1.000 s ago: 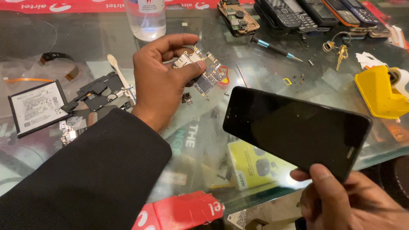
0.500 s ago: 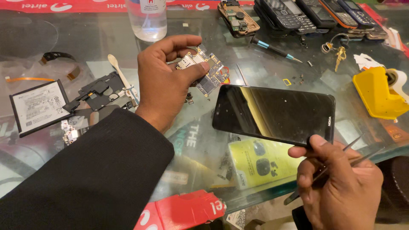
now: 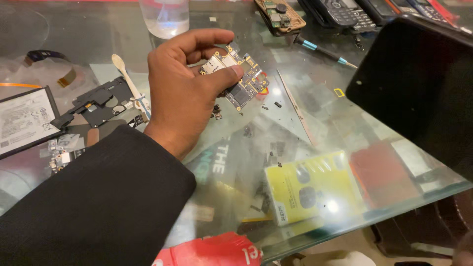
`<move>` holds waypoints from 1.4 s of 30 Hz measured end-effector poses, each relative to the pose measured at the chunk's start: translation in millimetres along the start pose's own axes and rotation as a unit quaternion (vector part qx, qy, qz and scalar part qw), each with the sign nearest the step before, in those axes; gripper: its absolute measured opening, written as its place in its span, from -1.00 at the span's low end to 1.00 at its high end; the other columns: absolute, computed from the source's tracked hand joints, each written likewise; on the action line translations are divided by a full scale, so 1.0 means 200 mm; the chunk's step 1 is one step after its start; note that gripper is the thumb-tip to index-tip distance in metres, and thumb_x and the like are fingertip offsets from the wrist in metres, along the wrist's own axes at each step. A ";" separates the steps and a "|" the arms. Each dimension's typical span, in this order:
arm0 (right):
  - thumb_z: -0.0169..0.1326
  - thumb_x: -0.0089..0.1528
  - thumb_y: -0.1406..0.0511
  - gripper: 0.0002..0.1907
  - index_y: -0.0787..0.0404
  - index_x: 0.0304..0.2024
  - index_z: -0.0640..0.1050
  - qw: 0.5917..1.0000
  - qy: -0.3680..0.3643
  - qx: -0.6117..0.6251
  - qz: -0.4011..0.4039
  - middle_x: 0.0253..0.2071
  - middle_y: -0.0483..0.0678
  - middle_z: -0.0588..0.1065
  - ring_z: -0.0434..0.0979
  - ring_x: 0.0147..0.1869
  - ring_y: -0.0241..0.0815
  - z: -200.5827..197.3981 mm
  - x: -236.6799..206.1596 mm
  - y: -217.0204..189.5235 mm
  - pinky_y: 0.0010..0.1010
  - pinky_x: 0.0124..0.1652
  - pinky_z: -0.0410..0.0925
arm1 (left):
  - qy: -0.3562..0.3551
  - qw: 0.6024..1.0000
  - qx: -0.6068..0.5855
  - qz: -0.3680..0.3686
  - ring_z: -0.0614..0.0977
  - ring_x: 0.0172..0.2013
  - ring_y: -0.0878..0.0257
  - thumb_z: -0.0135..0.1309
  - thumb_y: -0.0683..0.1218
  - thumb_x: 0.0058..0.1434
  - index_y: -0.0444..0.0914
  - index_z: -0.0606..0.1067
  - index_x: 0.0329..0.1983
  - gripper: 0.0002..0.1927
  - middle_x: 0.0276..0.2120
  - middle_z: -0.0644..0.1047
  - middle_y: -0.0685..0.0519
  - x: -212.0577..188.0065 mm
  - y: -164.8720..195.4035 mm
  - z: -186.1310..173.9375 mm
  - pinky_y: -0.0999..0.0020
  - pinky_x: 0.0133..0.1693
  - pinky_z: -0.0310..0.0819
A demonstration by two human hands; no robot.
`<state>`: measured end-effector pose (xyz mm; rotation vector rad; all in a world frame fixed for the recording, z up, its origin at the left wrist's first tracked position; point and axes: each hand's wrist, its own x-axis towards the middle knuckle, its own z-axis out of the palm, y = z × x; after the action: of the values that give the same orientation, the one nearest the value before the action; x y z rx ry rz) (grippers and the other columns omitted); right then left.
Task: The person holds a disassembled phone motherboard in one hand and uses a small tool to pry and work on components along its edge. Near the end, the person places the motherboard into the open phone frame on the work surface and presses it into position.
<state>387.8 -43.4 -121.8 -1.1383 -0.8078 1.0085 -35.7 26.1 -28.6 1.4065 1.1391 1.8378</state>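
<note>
Glass is the material of the table top, and it covers almost the whole view; some packages, one yellow and one red, are seen below the glass. At the right side a large black phone screen stands tilted above the table. The right hand is almost out of the picture, so I cannot tell how it grips.

The left arm in a black sleeve comes from the lower left. The left hand is above the middle of the table, and its thumb and fingers are closed on a small circuit board, which it holds by the edge, a little above the glass.

To the left of this hand lie a black plastic frame and a flat battery with a white label. A clear bottle stands at the top behind the hand. Near it, to the right, lie another board, a thin screwdriver with a blue ring and several old phones. A pale spudger lies beside the frame. Small screws are on the glass just under the held board.
</note>
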 end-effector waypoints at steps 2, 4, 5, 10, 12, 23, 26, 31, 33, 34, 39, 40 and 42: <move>0.10 0.39 0.34 -0.88 0.31 -0.18 0.57 1.000 0.002 -0.003 0.003 -0.26 0.25 0.59 0.48 -0.47 -0.15 -0.03 0.01 0.06 -0.43 -0.47 0.32 | -0.002 1.000 -0.003 -0.005 0.67 -0.27 0.42 0.27 -0.35 0.16 -0.38 0.57 0.06 -0.63 -0.23 0.62 0.05 0.00 0.01 0.00 0.56 -0.22 0.68; 0.12 0.38 0.34 -0.88 0.31 -0.16 0.59 1.000 0.001 -0.010 0.007 -0.26 0.24 0.60 0.51 -0.43 -0.14 -0.05 -0.01 0.11 -0.42 -0.42 0.35 | -0.003 1.000 -0.002 -0.009 0.67 -0.28 0.42 0.27 -0.34 0.16 -0.37 0.57 0.05 -0.64 -0.24 0.62 0.05 -0.01 0.02 0.00 0.57 -0.23 0.69; 0.12 0.37 0.34 -0.87 0.31 -0.16 0.60 1.000 0.000 -0.016 0.009 -0.26 0.23 0.60 0.52 -0.41 -0.13 -0.05 -0.01 0.13 -0.41 -0.40 0.36 | -0.002 1.000 -0.002 -0.008 0.67 -0.28 0.43 0.27 -0.34 0.16 -0.37 0.57 0.05 -0.64 -0.23 0.61 0.05 -0.02 0.02 0.00 0.57 -0.23 0.69; 0.16 0.33 0.33 -0.85 0.31 -0.13 0.64 0.998 -0.016 -0.059 0.027 -0.24 0.19 0.61 0.58 -0.31 -0.12 -0.11 -0.01 0.21 -0.38 -0.28 0.42 | 0.001 1.000 0.003 -0.002 0.66 -0.28 0.42 0.27 -0.34 0.17 -0.37 0.57 0.06 -0.63 -0.24 0.62 0.05 -0.01 0.02 0.02 0.57 -0.25 0.68; 0.18 0.32 0.32 -0.83 0.31 -0.11 0.65 0.994 -0.031 -0.099 0.038 -0.24 0.18 0.62 0.60 -0.28 -0.11 -0.16 0.00 0.24 -0.37 -0.24 0.45 | 0.005 1.000 -0.004 -0.010 0.66 -0.31 0.42 0.27 -0.34 0.16 -0.37 0.57 0.05 -0.64 -0.24 0.62 0.04 -0.01 0.02 0.02 0.56 -0.29 0.65; 0.29 0.20 0.34 -0.70 0.26 -0.02 0.72 0.866 -0.213 -0.451 0.019 -0.19 0.05 0.62 0.67 -0.10 -0.14 0.00 -0.15 0.38 -0.38 -0.01 0.55 | -0.031 0.999 0.013 -0.038 0.63 -0.27 0.44 0.29 -0.34 0.12 -0.35 0.58 0.05 -0.60 -0.23 0.60 0.06 -0.01 0.00 0.03 0.58 -0.23 0.65; 0.28 0.13 0.33 -0.55 0.00 0.10 0.72 0.814 -0.312 -0.448 -0.201 -0.11 -0.15 0.57 0.65 -0.14 -0.36 0.04 -0.24 0.34 -0.54 -0.05 0.51 | -0.049 0.998 0.005 -0.035 0.64 -0.24 0.44 0.29 -0.36 0.12 -0.36 0.58 0.06 -0.60 -0.21 0.61 0.06 -0.02 0.01 0.03 0.57 -0.19 0.66; 0.23 0.10 0.27 -0.44 -0.20 0.19 0.67 0.712 -0.324 -0.540 -0.312 -0.12 -0.25 0.52 0.59 -0.22 -0.48 0.23 -0.22 0.22 -0.60 -0.17 0.44 | -0.112 0.991 0.015 -0.077 0.72 -0.27 0.42 0.30 -0.35 0.05 -0.35 0.61 -0.05 -0.65 -0.23 0.70 0.03 -0.02 0.03 0.03 0.57 -0.19 0.70; 0.27 0.08 0.14 -0.43 -0.20 0.19 0.66 0.702 -0.344 -0.535 -0.319 -0.17 -0.28 0.54 0.60 -0.23 -0.52 0.31 -0.24 0.10 -0.62 -0.21 0.43 | -0.137 0.988 0.017 -0.071 0.71 -0.26 0.41 0.32 -0.35 0.03 -0.34 0.63 -0.07 -0.65 -0.22 0.71 -0.01 -0.03 0.03 0.03 0.56 -0.18 0.67; 0.29 0.06 0.08 -0.41 -0.20 0.19 0.66 0.697 -0.355 -0.533 -0.323 -0.19 -0.30 0.55 0.60 -0.24 -0.53 0.34 -0.23 0.02 -0.63 -0.23 0.43 | -0.140 0.987 0.016 -0.080 0.71 -0.27 0.41 0.32 -0.35 0.03 -0.33 0.64 -0.08 -0.66 -0.22 0.71 -0.01 -0.03 0.03 0.03 0.56 -0.19 0.68; 0.34 0.14 0.06 -0.48 -0.10 0.16 0.67 0.735 -0.370 -0.487 -0.291 -0.26 -0.27 0.52 0.47 -0.41 -0.54 0.58 -0.10 -0.38 -0.63 -0.45 0.31 | -0.166 0.984 0.012 -0.059 0.71 -0.25 0.41 0.36 -0.32 0.01 -0.33 0.62 -0.11 -0.66 -0.16 0.70 0.03 -0.02 0.02 0.02 0.55 -0.16 0.70; 0.31 0.18 0.11 -0.55 -0.05 0.13 0.69 0.751 -0.387 -0.463 -0.270 -0.27 -0.25 0.53 0.46 -0.41 -0.54 0.66 -0.04 -0.43 -0.63 -0.46 0.31 | -0.175 0.983 0.000 -0.057 0.70 -0.23 0.42 0.35 -0.33 0.01 -0.34 0.62 -0.12 -0.67 -0.12 0.68 0.04 -0.02 0.02 0.02 0.56 -0.17 0.69; 0.24 0.24 0.17 -0.65 0.07 0.06 0.71 0.770 -0.436 -0.407 -0.226 -0.28 -0.22 0.59 0.51 -0.36 -0.56 0.85 0.11 -0.50 -0.64 -0.41 0.38 | -0.199 0.978 -0.027 -0.054 0.68 -0.19 0.44 0.33 -0.33 0.03 -0.37 0.61 -0.13 -0.69 -0.05 0.65 0.06 -0.03 0.02 0.02 0.56 -0.17 0.68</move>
<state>262.8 23.7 17.1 -1.0318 -2.3287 0.7349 -29.2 20.5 -27.8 1.5580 0.9323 1.4172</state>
